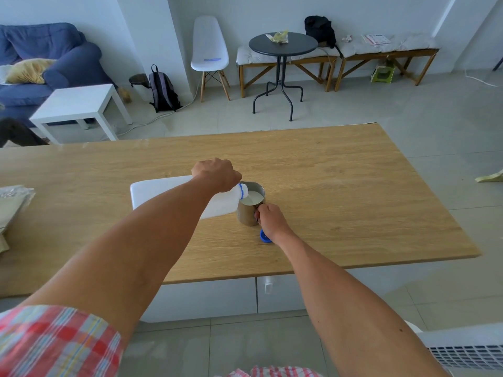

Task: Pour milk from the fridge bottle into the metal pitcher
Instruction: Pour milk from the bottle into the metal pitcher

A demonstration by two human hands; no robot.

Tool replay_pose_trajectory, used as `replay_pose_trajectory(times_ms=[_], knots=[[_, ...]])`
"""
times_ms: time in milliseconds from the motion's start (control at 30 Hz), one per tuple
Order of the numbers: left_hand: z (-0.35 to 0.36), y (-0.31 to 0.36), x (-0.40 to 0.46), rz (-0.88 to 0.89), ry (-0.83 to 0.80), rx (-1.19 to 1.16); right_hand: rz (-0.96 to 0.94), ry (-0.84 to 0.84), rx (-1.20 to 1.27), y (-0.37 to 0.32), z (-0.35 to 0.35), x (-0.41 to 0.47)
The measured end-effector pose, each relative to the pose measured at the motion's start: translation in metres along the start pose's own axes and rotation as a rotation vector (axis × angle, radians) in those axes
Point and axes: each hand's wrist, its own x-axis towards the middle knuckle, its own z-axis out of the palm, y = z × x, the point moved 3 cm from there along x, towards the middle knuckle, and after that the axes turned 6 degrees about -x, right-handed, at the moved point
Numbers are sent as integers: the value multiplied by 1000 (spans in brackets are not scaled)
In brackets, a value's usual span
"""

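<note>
Right hand (269,219) grips pitcher (249,210) handle; left hand (217,174) clasps tilted bottle (174,195), milk (254,197) pouring in

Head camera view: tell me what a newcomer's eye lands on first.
At the middle of the wooden table, the left hand tips a white milk bottle so milk runs into the metal pitcher, which the right hand grips by its handle. A blue cap lies on the table beside that hand.
</note>
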Motion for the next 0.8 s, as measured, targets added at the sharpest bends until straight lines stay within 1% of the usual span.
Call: replay_pose_trajectory(times_ms=[800], knots=[[0,0,2,-2,-2,1,-16,-2,-13,-2,0,-3]])
